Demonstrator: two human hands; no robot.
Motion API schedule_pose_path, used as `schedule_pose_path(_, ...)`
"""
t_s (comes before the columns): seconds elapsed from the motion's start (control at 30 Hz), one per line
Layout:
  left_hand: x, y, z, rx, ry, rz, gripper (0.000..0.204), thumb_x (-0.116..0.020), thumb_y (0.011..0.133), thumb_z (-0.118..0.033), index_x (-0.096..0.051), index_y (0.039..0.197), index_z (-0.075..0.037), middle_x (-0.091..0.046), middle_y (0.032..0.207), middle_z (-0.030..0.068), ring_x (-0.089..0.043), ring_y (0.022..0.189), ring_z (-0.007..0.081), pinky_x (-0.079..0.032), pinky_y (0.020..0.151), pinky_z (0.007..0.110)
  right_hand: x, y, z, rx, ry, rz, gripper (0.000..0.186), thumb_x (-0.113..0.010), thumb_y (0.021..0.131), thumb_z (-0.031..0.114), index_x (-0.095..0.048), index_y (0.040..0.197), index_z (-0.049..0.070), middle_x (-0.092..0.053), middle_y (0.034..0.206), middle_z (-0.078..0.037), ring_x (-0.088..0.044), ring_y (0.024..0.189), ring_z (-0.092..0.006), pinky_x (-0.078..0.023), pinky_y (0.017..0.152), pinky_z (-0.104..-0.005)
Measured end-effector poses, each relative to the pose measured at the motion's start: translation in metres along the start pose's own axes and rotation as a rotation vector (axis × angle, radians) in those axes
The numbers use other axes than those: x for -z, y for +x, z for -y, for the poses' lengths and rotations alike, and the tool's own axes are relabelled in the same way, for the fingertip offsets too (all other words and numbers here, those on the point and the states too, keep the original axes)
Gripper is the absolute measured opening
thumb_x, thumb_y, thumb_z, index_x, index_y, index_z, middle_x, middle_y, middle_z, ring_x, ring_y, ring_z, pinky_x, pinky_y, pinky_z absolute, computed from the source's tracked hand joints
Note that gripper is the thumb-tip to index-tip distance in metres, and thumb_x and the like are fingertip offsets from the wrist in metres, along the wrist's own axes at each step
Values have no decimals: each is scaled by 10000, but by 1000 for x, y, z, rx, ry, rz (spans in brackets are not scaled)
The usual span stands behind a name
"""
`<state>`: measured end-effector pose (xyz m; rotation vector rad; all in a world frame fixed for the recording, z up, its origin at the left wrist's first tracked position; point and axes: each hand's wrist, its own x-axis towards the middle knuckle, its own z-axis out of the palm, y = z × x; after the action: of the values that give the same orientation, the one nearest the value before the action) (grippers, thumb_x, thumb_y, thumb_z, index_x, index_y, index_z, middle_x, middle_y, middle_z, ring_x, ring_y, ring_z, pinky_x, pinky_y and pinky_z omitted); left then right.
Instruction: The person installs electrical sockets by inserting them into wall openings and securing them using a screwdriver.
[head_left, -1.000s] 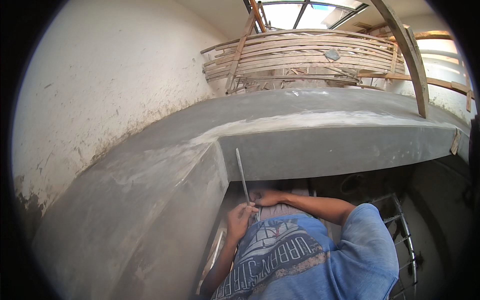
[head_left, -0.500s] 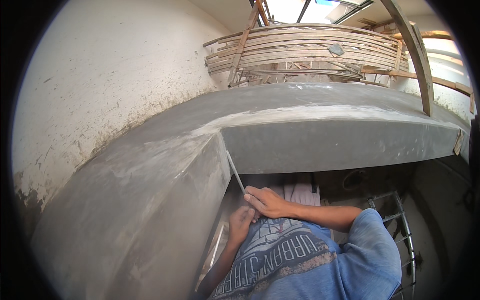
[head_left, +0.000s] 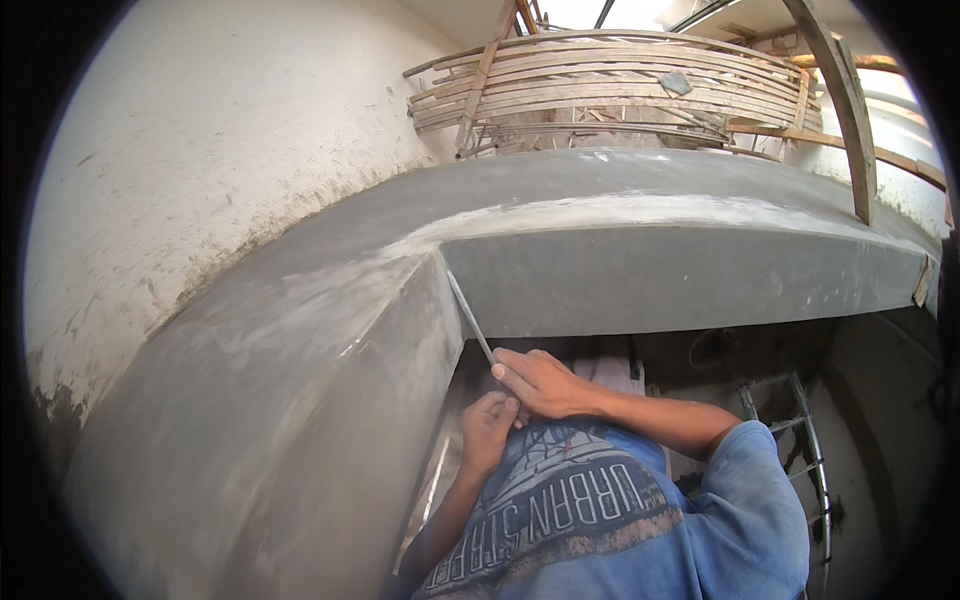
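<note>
My right hand (head_left: 545, 383) is closed around a thin grey rod-like tool (head_left: 471, 315). The tool slants up and leftward, its far end at the inside corner where two faces of a smooth grey cement ledge (head_left: 680, 280) meet. Just below, and left of the right hand, my left hand (head_left: 487, 432) has its fingers pinched together near the tool's lower end. What those fingers hold, if anything, is hidden. Both hands are close to my shirt front. A pale dusty strip (head_left: 640, 212) runs along the ledge's top edge.
A rough white wall (head_left: 220, 140) rises on the left. Wooden poles (head_left: 620, 85) are lashed together beyond the ledge, and an upright plank (head_left: 845, 110) stands on its right side. Below right, a metal ladder (head_left: 820, 460) stands in the dark opening.
The tool's tip has moved upward along the inside corner, and both hands have risen slightly with it. The whole view has shifted a little. My grip looks the same.
</note>
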<state>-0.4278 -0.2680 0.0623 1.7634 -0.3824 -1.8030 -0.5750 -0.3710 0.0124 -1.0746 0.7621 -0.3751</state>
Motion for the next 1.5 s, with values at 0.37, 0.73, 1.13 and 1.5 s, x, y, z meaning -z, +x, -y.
schedule_pose_path(0.37, -7, 7, -14, 54, -11, 27, 190, -627, 960, -143, -623, 946, 46, -678, 821, 87, -606, 709, 105, -479, 657, 239, 13, 0, 14, -121, 213, 99, 413, -338, 1050, 382, -458, 861, 35, -544, 582, -143, -593, 505, -285, -476, 513, -400)
schedule_pose_path(0.73, -7, 19, -16, 25, -36, 64, 196, -638, 954, -149, -623, 969, 46, -679, 824, 83, -611, 727, 108, -478, 669, 238, 22, 7, 13, -141, 210, 116, 426, -329, 1051, 398, -462, 855, 44, -543, 616, -102, -612, 527, -220, -493, 506, -340)
schedule_pose_path(1.13, 17, 30, -17, 20, 23, 16, 185, -618, 969, -193, -628, 1007, -12, -662, 826, 39, -599, 714, 89, -459, 661, 223, -5, -18, 9, 51, -26, -287, 109, -472, 968, 119, -501, 997, 18, -588, 813, -187, -627, 740, -363, -489, 672, -414)
schedule_pose_path(1.5, 26, 69, -18, -57, 89, -175, 327, -570, 993, -317, -618, 1096, -10, -642, 896, 46, -581, 798, 115, -454, 695, 254, -12, -100, -81, -116, 15, -239, 248, -430, 798, -121, -532, 995, -10, -595, 831, -170, -636, 789, -302, -522, 744, -387)
